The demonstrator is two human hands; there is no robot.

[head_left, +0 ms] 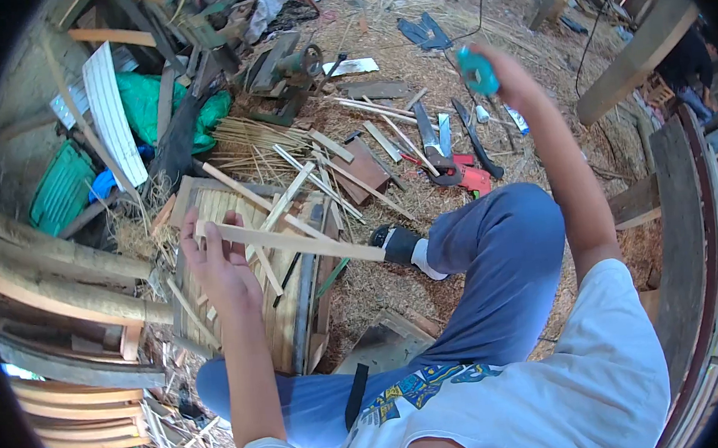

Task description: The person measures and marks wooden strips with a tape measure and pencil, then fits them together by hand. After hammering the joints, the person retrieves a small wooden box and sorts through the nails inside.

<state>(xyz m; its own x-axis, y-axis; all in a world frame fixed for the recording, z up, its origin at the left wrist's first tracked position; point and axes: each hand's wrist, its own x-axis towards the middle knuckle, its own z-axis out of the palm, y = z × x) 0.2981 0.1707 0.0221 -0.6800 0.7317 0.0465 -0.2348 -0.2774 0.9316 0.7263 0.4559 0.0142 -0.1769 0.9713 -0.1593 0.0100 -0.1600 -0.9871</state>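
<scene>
Wood strip point(310, 245) is at 9 o'clock of frame centre, its outer end in the left hand point(225, 271). Left fingers are bent and slightly apart, gripping that end; can't tell which ones pinch. Strip runs toward 3–4 o'clock, crossing slatted wood point(290, 333) in view, tip beside the shoe point(398, 244). Right hand point(513, 82) is up at 1–2 o'clock, fingers curled round a teal object point(475, 66); fingertip detail unclear. Red tool point(466, 176) on the floor point(364, 294), 2 o'clock.

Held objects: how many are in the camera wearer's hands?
2: a wooden strip in the left hand, a turquoise object in the right hand. More may be hidden.
</scene>
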